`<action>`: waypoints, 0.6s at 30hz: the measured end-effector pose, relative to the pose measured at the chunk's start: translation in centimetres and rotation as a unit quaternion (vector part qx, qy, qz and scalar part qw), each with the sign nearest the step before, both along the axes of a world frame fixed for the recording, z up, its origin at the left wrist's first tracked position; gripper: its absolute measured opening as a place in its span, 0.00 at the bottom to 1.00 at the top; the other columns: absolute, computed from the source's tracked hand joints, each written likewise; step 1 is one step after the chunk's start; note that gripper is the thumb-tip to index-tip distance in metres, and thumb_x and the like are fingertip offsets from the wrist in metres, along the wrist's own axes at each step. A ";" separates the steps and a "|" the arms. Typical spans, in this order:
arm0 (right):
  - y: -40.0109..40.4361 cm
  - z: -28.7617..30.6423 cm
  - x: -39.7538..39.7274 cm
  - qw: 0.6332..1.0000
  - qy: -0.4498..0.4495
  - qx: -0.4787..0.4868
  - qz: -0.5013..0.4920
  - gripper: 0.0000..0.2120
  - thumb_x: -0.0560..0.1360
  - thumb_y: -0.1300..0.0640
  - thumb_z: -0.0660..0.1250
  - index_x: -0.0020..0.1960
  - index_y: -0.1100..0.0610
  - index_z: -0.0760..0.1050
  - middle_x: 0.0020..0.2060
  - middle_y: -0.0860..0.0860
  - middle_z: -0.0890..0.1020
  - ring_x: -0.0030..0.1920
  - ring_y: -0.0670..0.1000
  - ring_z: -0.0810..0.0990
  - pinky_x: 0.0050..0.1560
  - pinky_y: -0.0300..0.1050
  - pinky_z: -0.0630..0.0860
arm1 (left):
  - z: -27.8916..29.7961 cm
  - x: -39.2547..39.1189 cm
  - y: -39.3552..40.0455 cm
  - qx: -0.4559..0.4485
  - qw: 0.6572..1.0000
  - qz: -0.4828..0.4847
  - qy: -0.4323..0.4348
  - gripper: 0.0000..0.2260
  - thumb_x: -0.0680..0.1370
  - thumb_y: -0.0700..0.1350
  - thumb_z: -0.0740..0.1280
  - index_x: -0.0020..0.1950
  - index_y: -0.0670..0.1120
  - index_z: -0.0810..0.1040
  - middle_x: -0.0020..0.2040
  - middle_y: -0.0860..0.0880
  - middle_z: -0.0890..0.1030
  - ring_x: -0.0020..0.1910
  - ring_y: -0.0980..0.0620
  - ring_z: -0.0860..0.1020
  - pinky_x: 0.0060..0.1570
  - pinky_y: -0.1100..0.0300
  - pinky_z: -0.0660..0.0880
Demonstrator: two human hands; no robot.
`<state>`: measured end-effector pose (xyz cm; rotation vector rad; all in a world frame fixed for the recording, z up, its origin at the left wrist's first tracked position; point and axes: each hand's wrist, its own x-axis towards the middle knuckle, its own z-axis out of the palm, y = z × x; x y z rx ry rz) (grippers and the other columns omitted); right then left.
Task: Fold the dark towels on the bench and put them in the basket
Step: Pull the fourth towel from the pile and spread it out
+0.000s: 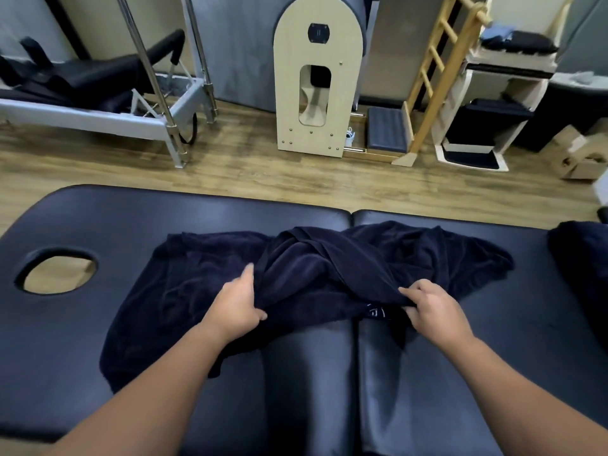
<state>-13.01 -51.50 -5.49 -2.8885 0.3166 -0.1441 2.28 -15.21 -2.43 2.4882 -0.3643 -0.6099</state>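
A dark navy towel is lying rumpled across the middle of the padded black bench, spreading over the seam between the bench's two cushions, with its left part hanging flat toward the near edge and its right part fanning out toward the far side. Its centre is bunching up into thick twisted folds, and a hemmed band is running diagonally over the heap; a small pale label is showing at the near edge between the hands. The left hand is reaching in from the lower left, thumb below and fingers curling over the fabric, pinching a fold at the towel's near edge. The right hand is coming in from the lower right, its fingers curling round and gripping the bunched edge beside the label. Both forearms are stretching forward over the bench. Another dark towel is lying heaped at the bench's right end, and the face hole is opening at the left
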 end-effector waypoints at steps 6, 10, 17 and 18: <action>3.5 1.7 -9.6 0.985 0.151 -0.012 -0.078 0.07 0.71 0.64 0.67 0.46 0.54 0.71 0.43 0.48 0.75 0.40 0.51 0.75 0.38 0.48 0.75 | 0.5 -6.6 5.3 0.070 0.978 -0.195 -0.002 0.21 0.68 0.35 0.65 0.55 0.55 0.75 0.49 0.57 0.79 0.50 0.53 0.80 0.52 0.54 0.80; 6.0 2.6 -16.7 0.947 0.306 -0.056 -0.082 0.08 0.69 0.62 0.61 0.43 0.50 0.66 0.39 0.46 0.74 0.39 0.51 0.75 0.33 0.46 0.72 | -0.5 -11.8 8.4 0.172 0.957 -0.233 0.006 0.28 0.71 0.37 0.66 0.67 0.57 0.65 0.53 0.50 0.69 0.49 0.46 0.77 0.53 0.49 0.79; 8.0 2.7 -28.3 0.874 0.467 -0.068 -0.120 0.10 0.69 0.55 0.59 0.51 0.47 0.68 0.51 0.47 0.76 0.58 0.52 0.80 0.53 0.46 0.77 | -1.5 -19.0 12.0 0.437 0.855 -0.267 -0.075 0.19 0.76 0.44 0.64 0.67 0.52 0.72 0.64 0.48 0.75 0.64 0.45 0.71 0.63 0.37 0.65; 8.3 2.6 -29.2 0.860 0.495 -0.061 -0.110 0.10 0.70 0.55 0.60 0.52 0.49 0.67 0.56 0.49 0.77 0.60 0.53 0.79 0.55 0.46 0.77 | -1.6 -19.5 12.5 0.440 0.852 -0.279 -0.047 0.19 0.76 0.44 0.64 0.67 0.52 0.72 0.64 0.48 0.75 0.65 0.45 0.72 0.63 0.39 0.65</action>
